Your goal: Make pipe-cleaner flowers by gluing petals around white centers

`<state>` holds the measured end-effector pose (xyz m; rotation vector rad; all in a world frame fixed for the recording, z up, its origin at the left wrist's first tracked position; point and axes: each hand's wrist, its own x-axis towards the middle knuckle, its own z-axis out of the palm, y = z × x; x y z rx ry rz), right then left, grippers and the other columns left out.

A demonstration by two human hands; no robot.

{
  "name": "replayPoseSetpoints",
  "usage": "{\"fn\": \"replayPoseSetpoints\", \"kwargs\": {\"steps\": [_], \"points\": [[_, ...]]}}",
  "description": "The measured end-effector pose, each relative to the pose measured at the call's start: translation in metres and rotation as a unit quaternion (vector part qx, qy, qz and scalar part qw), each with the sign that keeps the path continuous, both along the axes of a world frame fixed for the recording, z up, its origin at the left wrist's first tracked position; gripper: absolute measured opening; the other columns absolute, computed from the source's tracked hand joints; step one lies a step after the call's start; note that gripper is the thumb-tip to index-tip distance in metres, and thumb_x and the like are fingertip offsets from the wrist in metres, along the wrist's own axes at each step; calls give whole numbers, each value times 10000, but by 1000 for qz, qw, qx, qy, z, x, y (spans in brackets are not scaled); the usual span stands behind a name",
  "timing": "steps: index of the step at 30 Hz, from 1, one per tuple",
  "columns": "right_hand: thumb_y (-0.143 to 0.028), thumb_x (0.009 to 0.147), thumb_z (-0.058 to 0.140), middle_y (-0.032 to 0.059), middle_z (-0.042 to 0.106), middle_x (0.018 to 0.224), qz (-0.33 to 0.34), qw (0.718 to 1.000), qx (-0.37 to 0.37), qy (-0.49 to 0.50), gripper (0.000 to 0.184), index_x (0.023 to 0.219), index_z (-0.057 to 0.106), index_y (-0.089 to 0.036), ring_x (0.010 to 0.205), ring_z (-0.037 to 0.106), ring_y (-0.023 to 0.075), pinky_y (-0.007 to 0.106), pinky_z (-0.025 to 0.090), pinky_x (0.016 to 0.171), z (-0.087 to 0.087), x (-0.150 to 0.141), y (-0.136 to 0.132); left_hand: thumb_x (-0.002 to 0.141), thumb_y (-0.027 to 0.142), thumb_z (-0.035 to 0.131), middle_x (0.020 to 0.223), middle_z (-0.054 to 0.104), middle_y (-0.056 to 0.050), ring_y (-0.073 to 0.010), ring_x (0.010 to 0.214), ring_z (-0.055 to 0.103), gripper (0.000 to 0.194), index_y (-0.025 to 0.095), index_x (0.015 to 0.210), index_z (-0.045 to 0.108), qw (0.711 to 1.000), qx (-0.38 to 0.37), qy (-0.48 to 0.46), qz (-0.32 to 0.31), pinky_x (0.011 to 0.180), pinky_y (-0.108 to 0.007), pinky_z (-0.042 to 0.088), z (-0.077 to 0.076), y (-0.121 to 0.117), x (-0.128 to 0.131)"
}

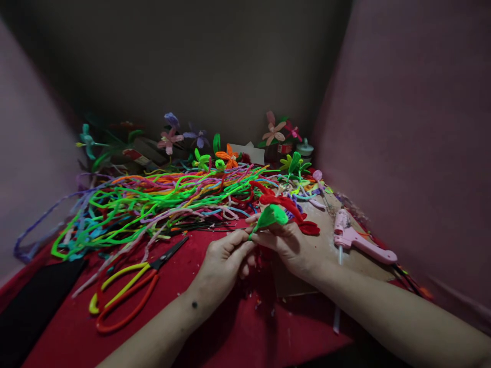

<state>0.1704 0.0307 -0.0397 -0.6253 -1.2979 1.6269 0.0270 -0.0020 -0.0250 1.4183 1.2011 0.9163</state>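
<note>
A bright green pipe-cleaner leaf [272, 216] is held up over the middle of the table, its broad end to the right and its narrow end to the left. My left hand [226, 255] pinches the narrow tip between thumb and forefinger. Behind and below the leaf, my right hand [289, 248] grips it close to the same end, and some of its fingers are hidden. Red pipe-cleaner petals [293, 207] lie just beyond my right hand. Both hands are closed, with their fingertips nearly touching.
Scissors [130, 291] with yellow and red handles lie left. A heap of pipe cleaners [164, 199] spreads behind. On the right, a pink glue gun [360, 240] rests on a brown board [326, 255]. Finished flowers [274, 130] stand along the back; a red cloth [161, 340] covers the table.
</note>
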Motion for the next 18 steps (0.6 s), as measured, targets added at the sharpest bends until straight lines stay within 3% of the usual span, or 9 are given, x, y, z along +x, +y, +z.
{"fn": "replayPoseSetpoints", "kwargs": {"steps": [3,5,8,12,18], "points": [[-290,737,677,-12,678,811,-14,1000,20,-9,105,823,697,-233,804,617,172,304,472,731,9,1,-2,821,308,484,615,567,15,-124,563,537,179,174,739,570,998,32,38,-25,560,-248,444,8,4,-6],[-274,706,705,-11,680,805,-27,999,29,-31,95,788,704,-225,807,610,168,304,461,767,15,2,-4,773,306,576,731,606,-5,-158,722,570,136,182,820,608,990,85,103,-40,682,-279,457,17,7,-13],[-266,677,727,-12,679,790,-14,999,-8,-30,115,780,715,-219,795,603,160,304,448,797,17,2,-9,699,302,678,885,611,-27,-181,824,557,258,191,920,603,973,169,158,-1,760,-308,443,30,7,-22],[-261,604,770,-21,664,735,28,996,-80,5,211,800,714,-205,734,593,141,289,462,755,12,-4,-16,743,263,640,872,586,-27,-165,800,549,197,198,922,590,976,203,59,47,730,-293,451,37,0,-21],[-227,500,819,-44,638,689,45,994,-101,27,335,812,699,-216,666,584,126,292,494,726,18,-9,-20,698,236,679,856,600,-39,-197,860,552,111,193,799,664,991,130,-28,2,770,-313,464,36,-6,-7]]}}
